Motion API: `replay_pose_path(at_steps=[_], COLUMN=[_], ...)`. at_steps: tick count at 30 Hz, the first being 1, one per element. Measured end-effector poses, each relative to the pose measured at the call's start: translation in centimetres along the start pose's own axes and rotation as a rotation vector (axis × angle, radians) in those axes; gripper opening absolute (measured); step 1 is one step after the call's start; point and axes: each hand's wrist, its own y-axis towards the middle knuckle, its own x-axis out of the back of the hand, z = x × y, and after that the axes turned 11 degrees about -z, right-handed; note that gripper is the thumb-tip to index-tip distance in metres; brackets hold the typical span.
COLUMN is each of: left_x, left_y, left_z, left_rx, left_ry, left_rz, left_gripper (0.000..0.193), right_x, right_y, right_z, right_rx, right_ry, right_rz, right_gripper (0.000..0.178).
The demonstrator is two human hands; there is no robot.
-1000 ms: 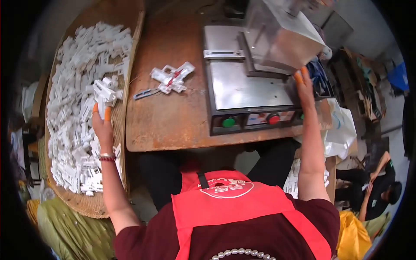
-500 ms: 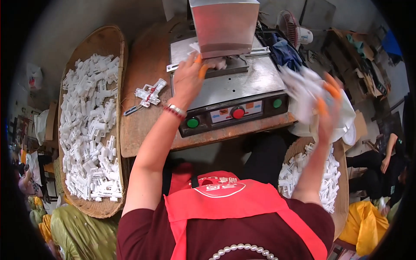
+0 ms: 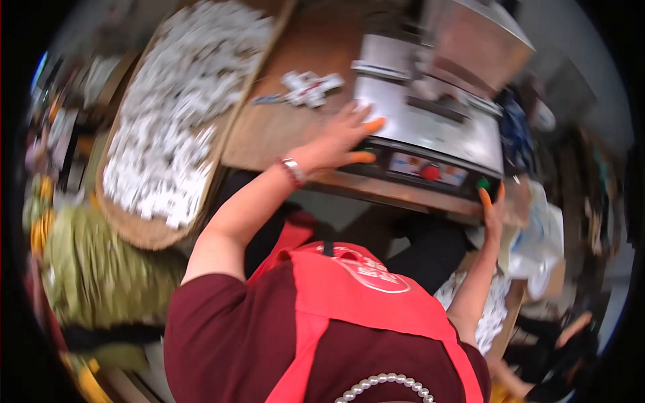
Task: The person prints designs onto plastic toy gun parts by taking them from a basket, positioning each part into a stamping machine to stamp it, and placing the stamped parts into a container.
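Note:
My left hand (image 3: 339,138) is at the left front corner of a metal-topped machine (image 3: 383,101). Its fingers are spread, with orange finger covers on two of them, and nothing is in it; one covered fingertip lies by the left green button. At the other end of the front panel my right hand (image 3: 494,213) has its orange-covered fingertips at the right green button (image 3: 483,183). That hand is empty, its fingers apart. Between the two buttons sits a red knob (image 3: 431,172). Beneath the machine's upright metal housing (image 3: 480,50) a small part is too blurred to name.
Left stands a long woven tray (image 3: 144,235) heaped with white plastic pieces (image 3: 181,114). Several clear-white pieces tied with red (image 3: 311,88) lie on the wooden table (image 3: 259,144). More white pieces (image 3: 494,312) fill a container by my right arm. A white bag (image 3: 537,235) hangs beyond it.
My left hand has left the area under the housing for the left front corner. My right hand has come from the right side, where it held blurred white things, to the right button. The view has turned.

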Motion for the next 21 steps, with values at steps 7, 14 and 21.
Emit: replay_pose_path(at_steps=[7, 14, 21], left_x=[3.9, 7.8, 8.9], left_y=[-4.2, -27.3, -32.7], left_z=[6.3, 30.6, 34.4], left_rx=[0.076, 1.156, 1.066], left_ry=[-0.29, 0.798, 0.355], left_rz=[-0.347, 0.117, -0.019], left_gripper=[0.05, 0.035, 0.07], right_x=[-0.5, 0.1, 0.1], right_y=[1.2, 0.4, 0.2], right_z=[-5.9, -2.8, -1.2], right_rx=[-0.03, -0.147, -0.224], right_ry=[-0.155, 0.184, 0.147], right_rz=[-0.099, -0.085, -0.092], right_gripper=[0.077, 0.054, 0.059])
